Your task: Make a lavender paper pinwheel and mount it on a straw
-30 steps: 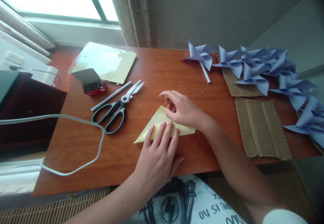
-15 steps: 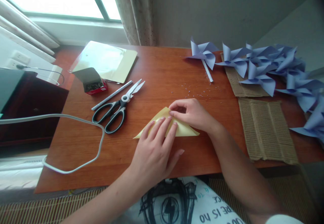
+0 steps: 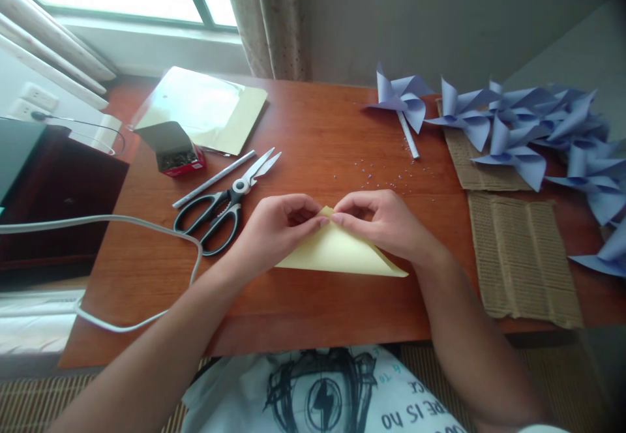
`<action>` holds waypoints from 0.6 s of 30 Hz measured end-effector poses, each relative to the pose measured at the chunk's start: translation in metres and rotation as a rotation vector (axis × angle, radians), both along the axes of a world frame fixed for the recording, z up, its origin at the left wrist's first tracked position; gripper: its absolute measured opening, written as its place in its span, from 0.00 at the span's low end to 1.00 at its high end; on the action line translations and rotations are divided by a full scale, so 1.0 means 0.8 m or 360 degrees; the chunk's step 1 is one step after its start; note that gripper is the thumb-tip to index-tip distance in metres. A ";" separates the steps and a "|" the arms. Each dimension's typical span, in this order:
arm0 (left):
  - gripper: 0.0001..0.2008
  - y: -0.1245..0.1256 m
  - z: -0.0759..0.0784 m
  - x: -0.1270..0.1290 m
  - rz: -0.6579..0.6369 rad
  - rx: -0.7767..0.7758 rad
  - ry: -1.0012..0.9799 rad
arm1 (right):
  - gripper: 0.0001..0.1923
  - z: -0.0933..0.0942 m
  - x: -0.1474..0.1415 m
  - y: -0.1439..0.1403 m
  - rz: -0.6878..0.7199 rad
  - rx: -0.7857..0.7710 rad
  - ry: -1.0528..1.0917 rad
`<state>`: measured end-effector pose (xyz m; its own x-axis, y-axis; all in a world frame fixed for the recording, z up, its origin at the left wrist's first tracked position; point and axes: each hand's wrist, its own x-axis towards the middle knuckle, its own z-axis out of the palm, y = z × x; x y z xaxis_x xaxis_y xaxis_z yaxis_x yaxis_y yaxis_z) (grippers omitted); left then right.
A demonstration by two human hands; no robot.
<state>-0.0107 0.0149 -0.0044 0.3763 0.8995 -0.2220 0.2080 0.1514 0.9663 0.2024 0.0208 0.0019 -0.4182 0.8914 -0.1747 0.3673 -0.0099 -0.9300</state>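
A sheet of yellow paper (image 3: 342,253), folded over into a triangle, lies at the front middle of the table. Its peak points away from me and its folded edge bulges towards me. My left hand (image 3: 283,227) pinches the paper just left of the peak, thumb on top. From the other side my right hand (image 3: 379,221) grips it near the same corner, fingers curled. The two thumbs almost meet there. Black-handled scissors (image 3: 227,201) lie to the left of my left hand, blades pointing away. The paper's left corner is hidden behind my left hand and wrist.
A rolled paper stick (image 3: 214,180) lies beside the scissors. Behind it are an opened red box (image 3: 183,162) of small metal pieces and a yellow paper stack (image 3: 253,117). A white cable (image 3: 147,224) crosses the left. Purple pinwheels (image 3: 518,152) and corrugated cardboard (image 3: 525,257) occupy the right.
My left hand has gone from lying flat on the paper to pinching it near the peak, beside my right hand. The paper's near edge has loosened and bulges more. The view has shifted slightly.
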 end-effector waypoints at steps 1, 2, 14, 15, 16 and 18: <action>0.09 -0.001 -0.002 0.000 0.0017 -0.0057 -0.0036 | 0.07 0.000 -0.001 0.000 -0.0010 0.0016 0.0000; 0.10 -0.001 -0.003 -0.001 0.0024 -0.0107 -0.0065 | 0.07 0.000 -0.003 0.000 -0.0024 0.0030 0.0004; 0.10 0.000 -0.005 -0.006 0.0005 -0.0209 -0.0153 | 0.08 0.001 -0.010 -0.004 -0.0090 0.0004 -0.0008; 0.10 0.000 -0.005 -0.006 0.0004 -0.0208 -0.0158 | 0.08 0.000 -0.010 -0.004 -0.0091 0.0003 -0.0002; 0.10 0.000 -0.005 -0.006 0.0002 -0.0210 -0.0163 | 0.08 0.000 -0.010 -0.004 -0.0092 0.0002 0.0002; 0.10 0.000 -0.005 -0.006 0.0003 -0.0212 -0.0174 | 0.08 0.000 -0.010 -0.004 -0.0096 -0.0002 0.0007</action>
